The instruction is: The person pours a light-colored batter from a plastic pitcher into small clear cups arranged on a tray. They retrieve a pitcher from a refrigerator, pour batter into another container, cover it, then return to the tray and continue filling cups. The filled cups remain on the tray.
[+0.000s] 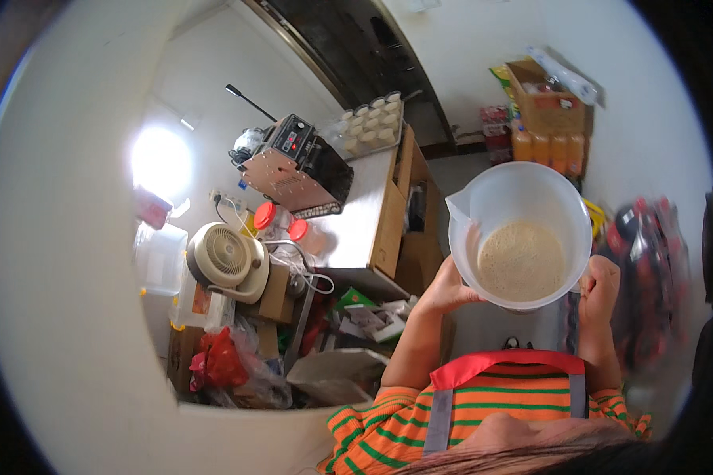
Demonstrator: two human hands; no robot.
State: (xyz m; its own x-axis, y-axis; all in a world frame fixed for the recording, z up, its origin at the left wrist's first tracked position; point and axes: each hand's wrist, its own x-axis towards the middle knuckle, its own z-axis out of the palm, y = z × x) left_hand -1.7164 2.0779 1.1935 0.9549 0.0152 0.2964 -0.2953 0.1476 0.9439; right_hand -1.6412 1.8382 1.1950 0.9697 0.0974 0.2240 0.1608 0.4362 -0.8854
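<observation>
A translucent plastic pitcher (462, 261) with a pouring spout is held up in front of my chest. Frothy beige liquid (520, 261) covers its bottom. My left hand (448, 288) supports the pitcher's near left side, with its fingers partly behind the wall. On the opposite side, my right hand (599, 285) is curled closed around the handle, which is mostly hidden by the fingers. The spout points to the upper left, away from my body.
At left, a metal-topped counter (356, 208) bears a machine with a control panel (297, 166), red-lidded jars (265, 215) and a tray of filled cups (371, 127). A fan (226, 255) stands nearer. Cola bottles (647, 267) and orange drink bottles (549, 148) line the right wall.
</observation>
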